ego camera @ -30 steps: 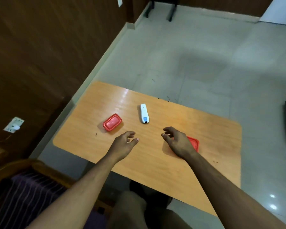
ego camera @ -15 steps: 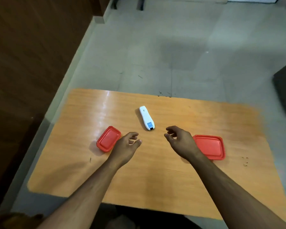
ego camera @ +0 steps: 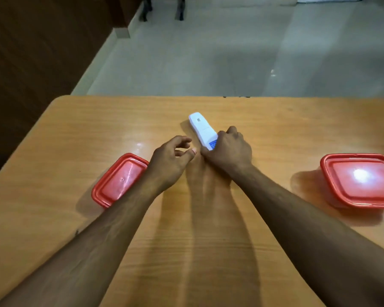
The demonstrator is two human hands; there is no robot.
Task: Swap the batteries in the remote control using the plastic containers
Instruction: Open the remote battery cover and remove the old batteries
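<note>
Two bare forearms reach forward over a glossy orange-brown wood-grain counter [ego camera: 220, 251], their shadows lying between them on the surface. The left hand [ego camera: 171, 160] hovers with its fingers loosely curled and released, holding nothing, just beside a small red-lidded container [ego camera: 118, 180] that its wrist partly covers. The right hand [ego camera: 230, 151] has its fingers clenched around the near end of the white remote control [ego camera: 202, 127], which lies on the counter slanting away to the far left, its blue label showing at the grip. A larger red-lidded container [ego camera: 361, 180] sits well apart at the right edge, a bright light glare on its lid. Beyond the counter's far edge lies a pale tiled floor [ego camera: 208, 58], dark wood panelling [ego camera: 36, 47] on the left, and dark furniture legs [ego camera: 162, 9] at the top.
</note>
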